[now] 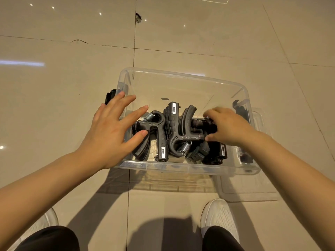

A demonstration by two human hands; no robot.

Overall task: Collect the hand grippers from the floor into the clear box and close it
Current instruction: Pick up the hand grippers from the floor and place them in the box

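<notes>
A clear plastic box (183, 74) stands open on the tiled floor in front of me. Several black hand grippers (163, 134) with steel springs lie heaped in its near half. My left hand (113, 129) hovers over the box's left side with fingers spread, holding nothing. My right hand (229, 125) reaches into the right side, fingers curled around one black hand gripper (201, 123) on the heap. The clear lid (253, 187) lies flat on the floor, partly under the box's right side.
Black latches sit on the box's left end (109, 96) and right end (239, 109). My white shoes (220, 217) stand just in front of the box. Beige floor tiles surround it; a small dark chip (138, 18) marks a tile joint far ahead.
</notes>
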